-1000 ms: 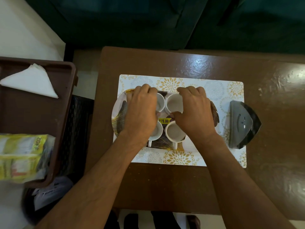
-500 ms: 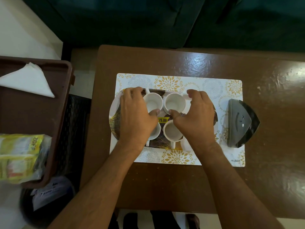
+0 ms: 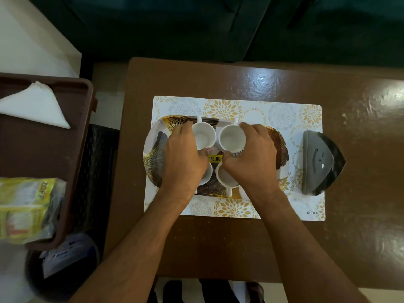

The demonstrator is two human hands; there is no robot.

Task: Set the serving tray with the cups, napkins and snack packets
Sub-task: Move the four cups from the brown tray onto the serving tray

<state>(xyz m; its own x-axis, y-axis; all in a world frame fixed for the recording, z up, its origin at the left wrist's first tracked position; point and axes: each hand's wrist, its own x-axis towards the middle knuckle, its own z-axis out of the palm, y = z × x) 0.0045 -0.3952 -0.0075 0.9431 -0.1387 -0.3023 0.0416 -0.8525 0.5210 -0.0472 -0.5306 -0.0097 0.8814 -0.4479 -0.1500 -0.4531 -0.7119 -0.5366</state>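
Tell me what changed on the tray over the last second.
Both hands slid back off the two far white cups: left hand, right hand. Far-left cup and far-right cup are now uncovered. The patterned oval tray and grey napkin holder stayed put.

Near cups half hidden under hands; snack packet blurred, edge-cut

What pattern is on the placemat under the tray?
White placemat with gold and grey floral medallions, seen in the head view.

cups: plain white
serving tray: white, gold-lined dark leaves
placemat: white, gold and grey floral medallions
surface: glossy brown
napkin holder: grey
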